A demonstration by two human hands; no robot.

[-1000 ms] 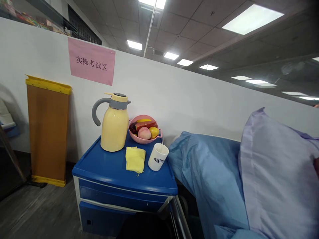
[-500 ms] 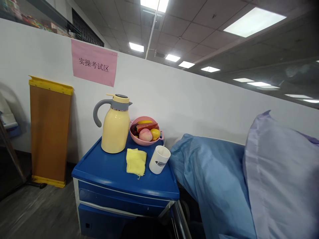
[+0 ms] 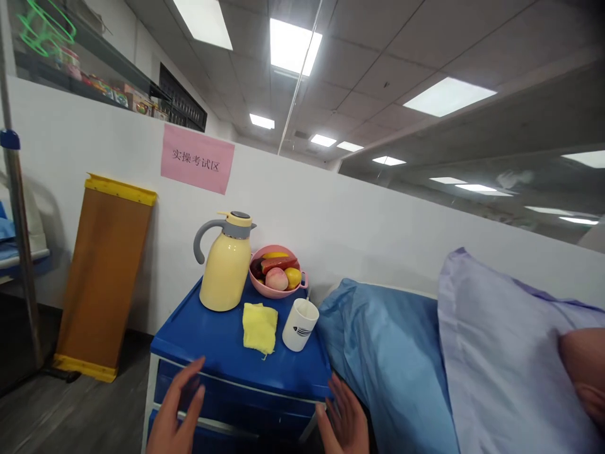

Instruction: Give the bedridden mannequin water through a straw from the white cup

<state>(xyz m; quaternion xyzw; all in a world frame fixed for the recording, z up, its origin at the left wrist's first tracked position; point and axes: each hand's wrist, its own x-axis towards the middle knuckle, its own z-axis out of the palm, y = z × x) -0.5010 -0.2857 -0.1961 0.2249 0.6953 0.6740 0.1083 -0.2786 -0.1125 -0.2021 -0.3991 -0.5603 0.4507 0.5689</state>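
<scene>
My left hand (image 3: 176,413) rises at the bottom of the view, fingers spread and empty, in front of the blue bedside cabinet (image 3: 212,343). My right hand (image 3: 344,419) is open too, near the cabinet's front right corner and beside the blue bedding (image 3: 378,353). On the cabinet stand a yellow thermos jug (image 3: 225,268), a pink bowl of fruit (image 3: 276,272), a folded yellow cloth (image 3: 259,326) and a white cup (image 3: 299,324).
A lilac pillow (image 3: 501,359) lies on the bed at the right, with part of a person's head (image 3: 586,378) at its edge. A brown and yellow board (image 3: 101,271) leans on the white partition. A metal pole (image 3: 19,239) stands at far left.
The view has pulled back and tilted, so the cabinet sits smaller and lower. Both my hands have come into view at the bottom; they were out of sight before.
</scene>
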